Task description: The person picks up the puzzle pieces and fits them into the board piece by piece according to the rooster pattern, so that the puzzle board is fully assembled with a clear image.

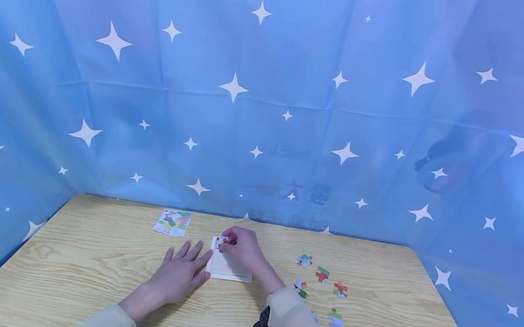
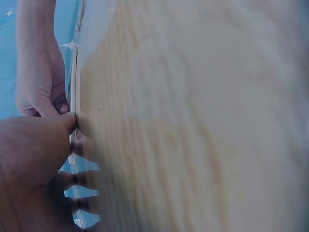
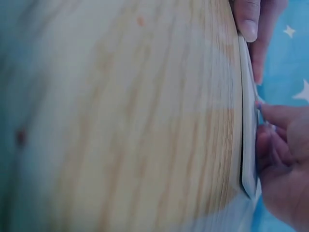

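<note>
A small white puzzle tray [image 1: 233, 277] lies flat near the middle of the table. At its upper left corner my right hand [image 1: 242, 248] pinches a jigsaw piece [image 1: 220, 242] between thumb and fingers, low over the tray. My left hand [image 1: 179, 274] lies with fingers spread on the wood, thumb and index fingertip at the tray's left edge. From the right wrist view, the tray's rim [image 3: 247, 125] shows side-on, with the right fingers [image 3: 280, 116] close above it; the piece is mostly hidden there. In the left wrist view the left thumb [image 2: 69, 122] touches the tabletop edge-on.
A square picture card [image 1: 173, 222] lies behind the left hand. To the right of the right forearm several loose jigsaw pieces [image 1: 322, 274] are scattered, one [image 1: 335, 321] nearer the front. A blue star-patterned curtain [image 1: 270, 104] stands around the wooden table [image 1: 396, 314].
</note>
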`<state>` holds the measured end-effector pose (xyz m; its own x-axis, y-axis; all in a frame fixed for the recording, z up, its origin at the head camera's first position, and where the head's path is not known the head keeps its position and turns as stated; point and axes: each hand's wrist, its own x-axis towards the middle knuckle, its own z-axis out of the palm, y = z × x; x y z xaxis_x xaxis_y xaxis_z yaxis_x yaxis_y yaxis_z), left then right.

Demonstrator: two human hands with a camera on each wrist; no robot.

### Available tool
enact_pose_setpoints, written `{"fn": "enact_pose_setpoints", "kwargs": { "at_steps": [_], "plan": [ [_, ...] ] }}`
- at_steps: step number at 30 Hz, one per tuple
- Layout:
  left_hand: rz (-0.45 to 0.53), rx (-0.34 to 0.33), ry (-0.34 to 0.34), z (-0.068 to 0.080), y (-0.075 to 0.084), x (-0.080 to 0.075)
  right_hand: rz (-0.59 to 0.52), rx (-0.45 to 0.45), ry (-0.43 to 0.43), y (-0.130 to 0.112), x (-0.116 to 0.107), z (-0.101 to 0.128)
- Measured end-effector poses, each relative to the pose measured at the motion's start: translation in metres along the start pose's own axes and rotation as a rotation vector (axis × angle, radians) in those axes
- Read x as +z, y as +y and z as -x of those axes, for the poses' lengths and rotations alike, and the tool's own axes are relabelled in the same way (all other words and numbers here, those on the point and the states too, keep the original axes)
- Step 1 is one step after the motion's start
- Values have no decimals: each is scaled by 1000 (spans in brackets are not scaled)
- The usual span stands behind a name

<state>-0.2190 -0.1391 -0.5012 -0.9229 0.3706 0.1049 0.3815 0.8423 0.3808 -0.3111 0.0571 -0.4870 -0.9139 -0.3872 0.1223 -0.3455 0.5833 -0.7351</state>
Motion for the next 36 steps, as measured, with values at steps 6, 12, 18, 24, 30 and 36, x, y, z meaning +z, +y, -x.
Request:
{"fn": "enact_pose_setpoints", "kwargs": {
  "at_steps": [6,12,18,24,30,36],
  "plan": [
    [-6,-13,-11,-1,1,0,74,-18,-20,0,1,1],
    [-2,-12,-5,-1,1,0,115,-64,-23,-1,0,4],
    [-26,-2,0,-3,-5,7,138,-130,-6,2,1,5],
    [-18,-6,-8,-1,1,2,118,-91,-41,3,0,4],
    [18,-23,-34,2,13,-12,110,-74,-76,2,-5,5],
    [15,-32,-40,4,14,-15,93,-101,-110,6,-9,3]
  ]
}}
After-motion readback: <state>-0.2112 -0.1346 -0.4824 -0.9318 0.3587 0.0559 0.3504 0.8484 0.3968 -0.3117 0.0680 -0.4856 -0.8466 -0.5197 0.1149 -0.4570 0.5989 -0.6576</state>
